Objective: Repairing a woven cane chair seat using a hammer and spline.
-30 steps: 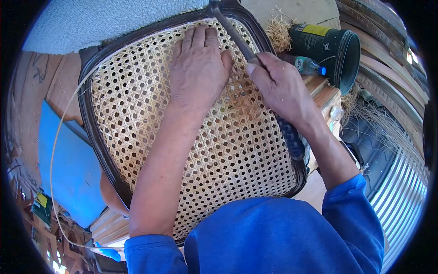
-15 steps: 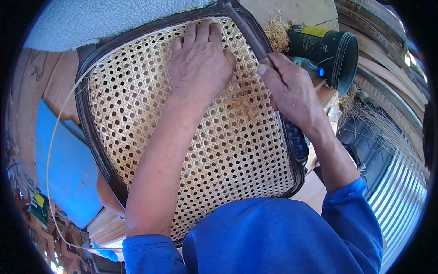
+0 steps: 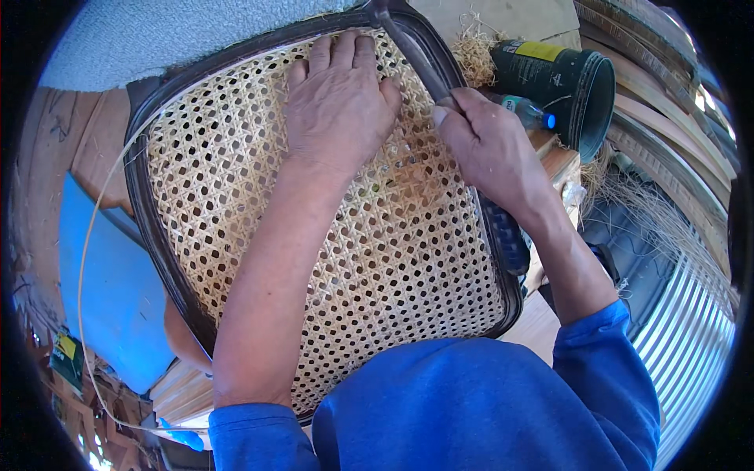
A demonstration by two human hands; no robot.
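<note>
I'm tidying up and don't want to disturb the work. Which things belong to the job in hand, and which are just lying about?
In the job: woven panel under the left hand; dark frame around it; hammer in the right hand; thin trailing strip.

Apparently lying about: green bucket; plastic bottle; curly strands beside the bucket.

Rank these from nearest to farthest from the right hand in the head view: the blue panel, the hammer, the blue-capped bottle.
1. Hammer: gripped in the right hand.
2. Blue-capped bottle: just to the hand's upper right.
3. Blue panel: far across, on the picture's left side.
</note>
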